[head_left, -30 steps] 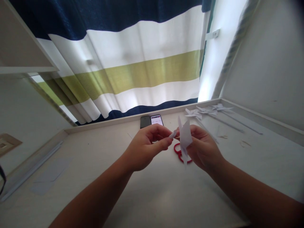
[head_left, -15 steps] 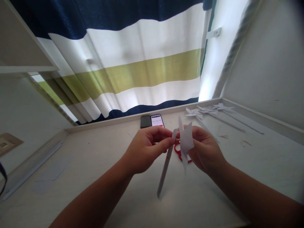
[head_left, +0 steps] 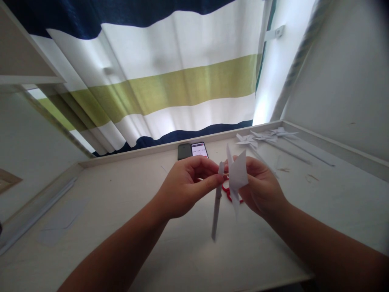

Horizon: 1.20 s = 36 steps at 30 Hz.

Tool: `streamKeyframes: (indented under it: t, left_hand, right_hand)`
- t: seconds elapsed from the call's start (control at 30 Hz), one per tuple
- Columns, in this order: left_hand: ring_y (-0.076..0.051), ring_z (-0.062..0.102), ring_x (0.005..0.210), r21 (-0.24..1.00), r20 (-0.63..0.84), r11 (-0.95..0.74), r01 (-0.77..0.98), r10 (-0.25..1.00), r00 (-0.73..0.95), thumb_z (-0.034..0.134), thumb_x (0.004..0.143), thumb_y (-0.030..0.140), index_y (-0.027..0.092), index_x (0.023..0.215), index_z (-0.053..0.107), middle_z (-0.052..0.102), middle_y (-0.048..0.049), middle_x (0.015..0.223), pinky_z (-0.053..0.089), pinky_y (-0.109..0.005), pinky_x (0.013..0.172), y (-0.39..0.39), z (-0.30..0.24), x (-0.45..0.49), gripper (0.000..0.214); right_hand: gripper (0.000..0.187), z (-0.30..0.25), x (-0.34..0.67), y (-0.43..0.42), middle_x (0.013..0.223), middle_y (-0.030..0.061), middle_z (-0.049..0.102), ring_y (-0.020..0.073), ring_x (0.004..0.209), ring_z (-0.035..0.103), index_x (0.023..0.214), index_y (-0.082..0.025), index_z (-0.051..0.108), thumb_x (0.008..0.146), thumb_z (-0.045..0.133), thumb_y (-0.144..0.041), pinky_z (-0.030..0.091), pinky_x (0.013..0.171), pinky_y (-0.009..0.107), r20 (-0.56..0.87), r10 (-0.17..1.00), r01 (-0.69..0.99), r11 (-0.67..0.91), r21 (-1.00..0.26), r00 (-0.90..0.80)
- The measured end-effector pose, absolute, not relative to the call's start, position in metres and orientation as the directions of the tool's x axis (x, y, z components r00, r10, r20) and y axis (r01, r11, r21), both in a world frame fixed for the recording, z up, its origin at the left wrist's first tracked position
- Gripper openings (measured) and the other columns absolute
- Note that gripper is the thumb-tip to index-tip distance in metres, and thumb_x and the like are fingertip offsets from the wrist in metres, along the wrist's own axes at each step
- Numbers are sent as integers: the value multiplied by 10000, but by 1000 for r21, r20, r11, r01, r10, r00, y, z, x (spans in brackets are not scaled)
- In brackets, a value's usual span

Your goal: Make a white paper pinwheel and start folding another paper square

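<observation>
The stick (head_left: 216,211) now hangs almost straight down at frame centre, less slanted than half a second ago, with its top right beside the pinwheel (head_left: 238,172). The left hand (head_left: 185,188) pinches the stick's top and the right hand (head_left: 263,192) clamps its fingers on the pinwheel, so the two pieces look lined up now. Scissors (head_left: 225,191) lie just behind.

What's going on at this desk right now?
A person is working with folded white paper over a pale table. The right hand pinches a folded paper pinwheel, held upright. The left hand grips the top of a rolled paper stick, which hangs down beside the pinwheel. Red scissors lie on the table under the hands. Two phones sit at the far edge, and several finished pinwheels lie in the far right corner.
</observation>
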<state>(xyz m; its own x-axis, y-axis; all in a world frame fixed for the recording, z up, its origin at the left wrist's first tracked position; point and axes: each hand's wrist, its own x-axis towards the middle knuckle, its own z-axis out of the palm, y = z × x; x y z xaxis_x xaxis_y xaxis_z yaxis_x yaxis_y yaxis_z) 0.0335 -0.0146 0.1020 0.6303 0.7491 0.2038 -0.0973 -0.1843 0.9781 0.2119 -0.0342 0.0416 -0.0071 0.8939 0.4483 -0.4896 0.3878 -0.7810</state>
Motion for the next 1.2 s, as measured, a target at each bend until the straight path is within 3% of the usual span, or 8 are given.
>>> streamKeyframes:
  t: [0.33,0.67,0.93,1.2]
  left_hand:
    - [-134,659,741,974,203,-219,-50,763,614,745,774,190,141,858,639,690,-31,830,546,-237,663,-16,102,34,144]
    - [-129,660,730,966,207,-259,-3,769,605,741,777,186,142,868,634,687,-25,819,558,-233,658,-17,101,34,147]
    - [-126,678,769,967,236,-247,-66,764,601,732,790,181,134,880,649,711,-35,845,562,-217,695,-17,101,35,131]
    - [-133,695,806,972,223,-217,-86,752,620,721,801,172,137,924,697,736,-47,880,569,-212,729,-16,101,34,130]
  right_hand:
    - [78,42,211,-33,897,10,660,168,792,619,745,-246,700,731,765,-206,539,688,319,429,903,-492,380,-783,14]
    - [82,40,213,-32,891,15,661,180,831,628,764,-240,716,730,768,-187,540,777,348,458,889,-515,400,-758,17]
    - [75,41,212,-33,890,19,670,169,765,625,770,-241,708,754,739,-175,552,669,324,449,893,-502,372,-781,-36]
    - [88,40,212,-34,905,24,669,171,814,635,776,-229,717,756,734,-145,544,707,315,448,894,-517,374,-770,-21]
